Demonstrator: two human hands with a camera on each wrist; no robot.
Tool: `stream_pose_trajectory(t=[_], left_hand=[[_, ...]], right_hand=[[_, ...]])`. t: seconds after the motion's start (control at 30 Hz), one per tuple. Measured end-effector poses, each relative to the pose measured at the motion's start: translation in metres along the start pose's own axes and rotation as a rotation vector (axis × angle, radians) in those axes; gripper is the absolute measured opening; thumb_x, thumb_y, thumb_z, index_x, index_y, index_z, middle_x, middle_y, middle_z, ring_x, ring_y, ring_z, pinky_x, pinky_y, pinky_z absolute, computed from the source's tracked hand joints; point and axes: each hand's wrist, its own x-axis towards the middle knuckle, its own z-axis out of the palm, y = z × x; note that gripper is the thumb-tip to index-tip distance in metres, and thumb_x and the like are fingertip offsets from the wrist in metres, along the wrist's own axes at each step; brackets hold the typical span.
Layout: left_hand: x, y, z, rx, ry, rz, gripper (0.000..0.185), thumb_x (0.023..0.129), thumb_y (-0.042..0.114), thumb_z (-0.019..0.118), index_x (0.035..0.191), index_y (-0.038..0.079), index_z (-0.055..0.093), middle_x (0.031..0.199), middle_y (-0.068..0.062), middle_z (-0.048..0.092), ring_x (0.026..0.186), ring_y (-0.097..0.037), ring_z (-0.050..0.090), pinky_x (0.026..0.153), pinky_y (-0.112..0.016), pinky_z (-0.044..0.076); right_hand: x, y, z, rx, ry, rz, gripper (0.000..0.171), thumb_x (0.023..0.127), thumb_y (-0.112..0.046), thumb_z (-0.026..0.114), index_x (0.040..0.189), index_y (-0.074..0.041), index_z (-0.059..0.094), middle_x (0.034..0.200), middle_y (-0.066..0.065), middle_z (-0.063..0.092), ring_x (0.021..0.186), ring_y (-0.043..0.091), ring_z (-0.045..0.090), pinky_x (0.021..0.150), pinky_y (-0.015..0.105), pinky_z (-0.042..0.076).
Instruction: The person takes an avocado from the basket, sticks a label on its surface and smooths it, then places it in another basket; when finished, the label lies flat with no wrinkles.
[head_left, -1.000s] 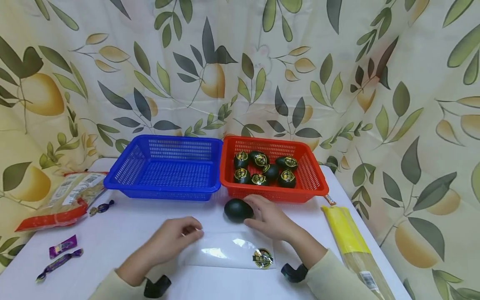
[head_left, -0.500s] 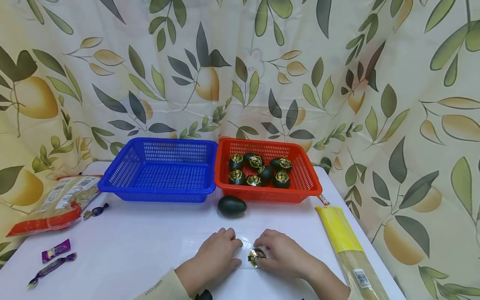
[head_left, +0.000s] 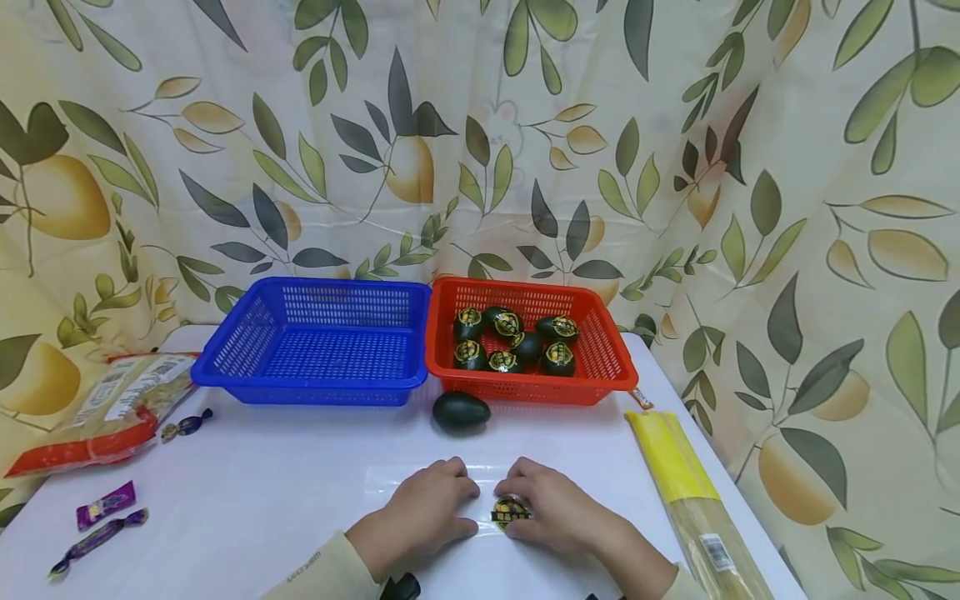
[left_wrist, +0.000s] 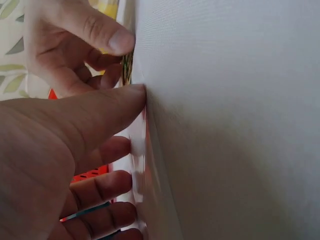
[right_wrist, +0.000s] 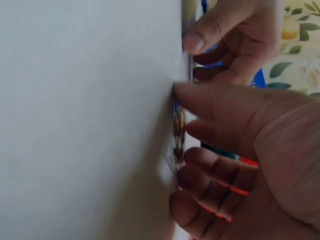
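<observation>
A clear plastic sheet (head_left: 390, 483) lies flat on the white table (head_left: 262, 483), and a round gold-and-black sticker (head_left: 512, 512) sits at its right end. My left hand (head_left: 427, 512) presses the sheet down just left of the sticker, its thumb (left_wrist: 100, 115) at the sheet's edge (left_wrist: 142, 165). My right hand (head_left: 551, 508) curls over the sticker (right_wrist: 178, 130) and pinches it between thumb and fingers. A plain dark green egg-shaped object (head_left: 461, 411) lies on the table beyond both hands, in front of the red basket (head_left: 525, 392).
The red basket holds several dark eggs with gold stickers (head_left: 510, 346). A blue basket (head_left: 300, 387) stands to its left. A long yellow packet (head_left: 678, 467) lies at the right edge. At the left are a noodle bag (head_left: 112, 412) and wrapped candies (head_left: 105, 504).
My right hand left the dark egg and came back to the sticker. My left hand slid right along the sheet beside it. Over the last half second the hands barely moved.
</observation>
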Motion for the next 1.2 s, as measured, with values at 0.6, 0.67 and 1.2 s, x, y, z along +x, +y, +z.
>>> stream_pose_trajectory(t=[0.6,0.67,1.2], left_hand=[[-0.003,-0.005,-0.004,-0.064,0.0,0.006,0.043,0.086,0.044,0.084,0.123,0.025,0.075,0.111,0.009,0.06,0.102,-0.01,0.057,0.093,-0.032,0.054],[-0.003,-0.005,-0.002,-0.073,0.009,0.011,0.043,0.086,0.044,0.084,0.124,0.025,0.075,0.111,0.009,0.06,0.102,-0.01,0.057,0.094,-0.032,0.053],[-0.004,-0.016,-0.009,-0.99,0.117,-0.196,0.034,0.1,0.039,0.069,0.098,0.006,0.077,0.087,0.001,0.072,0.079,-0.013,0.06,0.071,-0.028,0.053]], right_hand=[[0.004,0.008,-0.008,0.005,0.045,-0.139,0.01,0.094,-0.018,0.076,0.088,-0.025,0.078,0.102,-0.016,0.069,0.097,0.001,0.062,0.093,0.033,0.056],[0.0,0.009,-0.011,0.047,0.099,-0.147,0.01,0.096,-0.017,0.073,0.089,-0.024,0.077,0.1,-0.015,0.07,0.093,0.001,0.062,0.087,0.028,0.057],[0.007,-0.009,-0.011,-0.057,0.63,-0.305,0.017,0.085,-0.013,0.086,0.093,-0.023,0.075,0.098,-0.013,0.069,0.094,0.005,0.064,0.082,0.026,0.06]])
